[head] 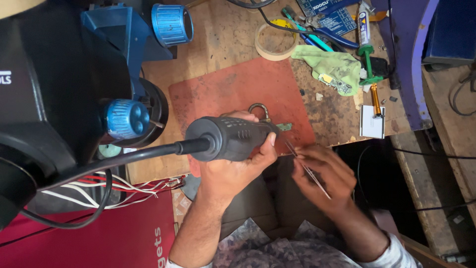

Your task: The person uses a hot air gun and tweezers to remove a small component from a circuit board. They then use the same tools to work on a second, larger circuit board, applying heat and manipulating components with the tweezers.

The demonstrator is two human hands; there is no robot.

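At the near edge of the bench point(223, 44), the left hand point(238, 166) grips a black hot-air handle point(228, 139) over the red mat point(238, 94) while the right hand point(322, 176) pinches thin tweezers point(307, 168) beside a small green board point(284, 127); work underway, not visibly finished

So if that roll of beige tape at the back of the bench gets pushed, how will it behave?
The flat ring of beige tape lies on its side on the worn wooden bench, so it would probably slide rather than roll. Its open centre suggests it is light and easy to lift. A black cable crosses its far edge and might snag it.
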